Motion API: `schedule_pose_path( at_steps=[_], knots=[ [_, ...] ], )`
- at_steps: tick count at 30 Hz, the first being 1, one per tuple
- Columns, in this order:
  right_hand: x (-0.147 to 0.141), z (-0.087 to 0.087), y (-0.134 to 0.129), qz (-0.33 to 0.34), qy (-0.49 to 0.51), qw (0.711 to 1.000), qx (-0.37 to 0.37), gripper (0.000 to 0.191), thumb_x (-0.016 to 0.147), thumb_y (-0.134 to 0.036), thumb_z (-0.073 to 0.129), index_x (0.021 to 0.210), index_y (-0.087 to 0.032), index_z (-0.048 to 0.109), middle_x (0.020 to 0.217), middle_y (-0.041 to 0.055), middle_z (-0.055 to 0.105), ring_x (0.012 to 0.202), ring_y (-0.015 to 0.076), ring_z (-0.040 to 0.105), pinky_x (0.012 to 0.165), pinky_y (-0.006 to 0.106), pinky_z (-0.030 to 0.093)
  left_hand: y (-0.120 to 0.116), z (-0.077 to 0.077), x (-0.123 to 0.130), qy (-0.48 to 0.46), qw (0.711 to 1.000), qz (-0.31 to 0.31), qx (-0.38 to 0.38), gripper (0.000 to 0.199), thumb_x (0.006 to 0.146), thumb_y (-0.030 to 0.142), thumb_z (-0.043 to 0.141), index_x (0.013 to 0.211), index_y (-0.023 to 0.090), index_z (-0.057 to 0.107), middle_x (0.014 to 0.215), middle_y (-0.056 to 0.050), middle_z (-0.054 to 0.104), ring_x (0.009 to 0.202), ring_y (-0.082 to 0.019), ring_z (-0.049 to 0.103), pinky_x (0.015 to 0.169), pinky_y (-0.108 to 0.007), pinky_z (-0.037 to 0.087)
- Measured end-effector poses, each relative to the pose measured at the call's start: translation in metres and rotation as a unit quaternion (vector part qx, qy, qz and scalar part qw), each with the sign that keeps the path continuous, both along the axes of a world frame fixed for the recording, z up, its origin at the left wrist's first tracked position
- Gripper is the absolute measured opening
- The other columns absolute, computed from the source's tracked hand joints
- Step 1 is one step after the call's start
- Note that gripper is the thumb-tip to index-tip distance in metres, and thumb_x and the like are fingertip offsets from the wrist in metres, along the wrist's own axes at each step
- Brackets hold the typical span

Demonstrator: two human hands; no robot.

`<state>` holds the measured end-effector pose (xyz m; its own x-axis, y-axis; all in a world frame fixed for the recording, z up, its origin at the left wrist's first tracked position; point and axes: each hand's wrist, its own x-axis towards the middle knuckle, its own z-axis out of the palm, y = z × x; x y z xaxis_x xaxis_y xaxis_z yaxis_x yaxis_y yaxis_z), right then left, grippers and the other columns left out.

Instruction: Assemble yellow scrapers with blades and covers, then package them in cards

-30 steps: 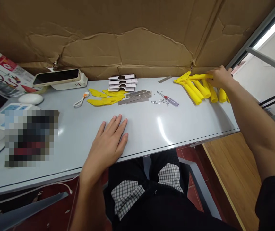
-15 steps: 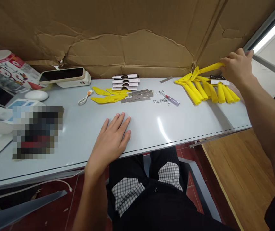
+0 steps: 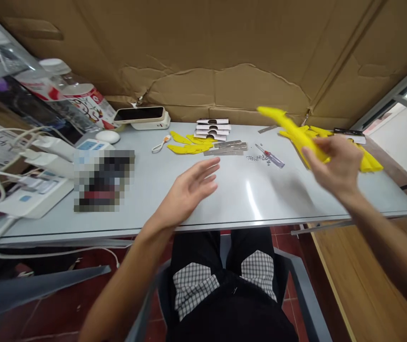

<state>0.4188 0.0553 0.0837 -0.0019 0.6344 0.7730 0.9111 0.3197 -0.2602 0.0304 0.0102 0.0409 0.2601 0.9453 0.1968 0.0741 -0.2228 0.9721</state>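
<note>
My right hand [image 3: 336, 164] is closed around a yellow plastic handle [image 3: 292, 128], raised above the table and slightly blurred, its narrow end pointing up and left. Behind it lies a pile of similar yellow handles [image 3: 370, 159], partly hidden by my hand. My left hand [image 3: 189, 192] is held over the table with its fingers apart and nothing in it. Beyond its fingertips are flat yellow pieces [image 3: 189, 148] and several thin metal strips [image 3: 230, 147]. Between my hands lie a screwdriver [image 3: 274, 159] with a clear purple handle and small loose screws [image 3: 258, 157].
White packets [image 3: 213, 129] are stacked at the back against the cardboard [image 3: 253, 90]. On the left are a phone [image 3: 139, 114] on a white block, a short cable [image 3: 160, 144], a mouse [image 3: 107, 137], a pixelated object [image 3: 105, 183], a power strip [image 3: 35, 197] and bottles [image 3: 89, 102].
My right hand has come left and nearer from the pile, bringing one yellow handle with it. My left hand has lifted off the tabletop and turned. The view has shifted left.
</note>
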Motion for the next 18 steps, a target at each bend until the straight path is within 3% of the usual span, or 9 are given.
schedule_pose_path(
  at_steps=[2,4,6,8,11,13,16,18],
  knots=[
    [-0.052,-0.019,-0.028,0.099,0.065,0.992,-0.037,0.015,0.095,-0.039,0.082,0.097,-0.024,0.079,0.091,0.0084,0.083,0.075,0.0264,0.074,0.071,0.046,0.06,0.022,0.013,0.012,-0.098,0.993,0.021,-0.061,0.056,0.097,0.048,0.089,0.148,0.029,0.074,0.173,-0.014,0.063,0.153,-0.038,0.067,0.13,-0.058,0.055],
    [-0.089,-0.034,-0.043,0.166,0.118,0.976,-0.081,0.01,0.095,-0.035,0.08,0.095,-0.026,0.076,0.087,0.0056,0.079,0.074,0.0248,0.072,0.068,0.044,0.06,0.049,0.02,0.024,-0.144,0.983,0.045,-0.107,0.039,0.098,0.035,0.088,0.134,0.022,0.079,0.155,-0.017,0.075,0.134,-0.034,0.078,0.121,-0.056,0.062],
    [-0.109,-0.044,-0.048,0.2,0.153,0.961,-0.116,0.009,0.094,-0.03,0.079,0.092,-0.026,0.071,0.086,0.0034,0.076,0.073,0.0221,0.07,0.067,0.041,0.059,0.072,0.019,0.031,-0.157,0.974,0.064,-0.148,0.022,0.097,0.02,0.085,0.118,0.015,0.08,0.125,-0.018,0.084,0.111,-0.027,0.084,0.114,-0.051,0.066],
    [-0.116,-0.051,-0.048,0.212,0.155,0.955,-0.137,0.013,0.092,-0.027,0.077,0.09,-0.026,0.064,0.083,0.0015,0.07,0.07,0.0198,0.065,0.064,0.038,0.054,0.087,0.014,0.033,-0.147,0.97,0.077,-0.177,0.014,0.095,0.012,0.083,0.108,0.013,0.081,0.114,-0.017,0.086,0.101,-0.024,0.084,0.111,-0.047,0.067],
    [-0.117,-0.058,-0.05,0.238,0.106,0.947,-0.186,0.017,0.092,-0.025,0.073,0.089,-0.026,0.056,0.084,0.001,0.064,0.071,0.019,0.061,0.064,0.036,0.049,0.096,0.004,0.027,-0.045,0.981,0.063,-0.175,0.023,0.091,0.014,0.086,0.114,0.012,0.085,0.106,-0.015,0.087,0.093,-0.026,0.084,0.106,-0.05,0.068],
    [-0.118,-0.059,-0.057,0.257,0.067,0.937,-0.229,0.015,0.092,-0.024,0.071,0.093,-0.025,0.057,0.091,0.0029,0.066,0.075,0.0196,0.061,0.067,0.037,0.049,0.099,-0.001,0.02,0.067,0.989,0.036,-0.124,0.028,0.087,0.018,0.091,0.115,0.014,0.088,0.113,-0.016,0.088,0.102,-0.031,0.085,0.107,-0.052,0.066],
    [-0.119,-0.053,-0.061,0.283,0.018,0.915,-0.287,0.01,0.098,-0.03,0.07,0.1,-0.024,0.062,0.093,0.0038,0.067,0.076,0.0199,0.061,0.071,0.038,0.05,0.106,-0.007,0.012,0.195,0.98,-0.005,-0.032,0.026,0.087,0.022,0.091,0.113,0.018,0.091,0.129,-0.015,0.088,0.12,-0.033,0.082,0.116,-0.053,0.061],
    [-0.113,-0.042,-0.047,0.303,-0.01,0.898,-0.32,0.014,0.104,-0.036,0.066,0.097,-0.024,0.065,0.087,0.0034,0.069,0.073,0.0199,0.062,0.072,0.039,0.05,0.112,-0.011,0.01,0.24,0.971,-0.022,0.001,0.025,0.091,0.023,0.088,0.116,0.02,0.09,0.129,-0.013,0.088,0.12,-0.032,0.081,0.114,-0.052,0.061]
  ],
)
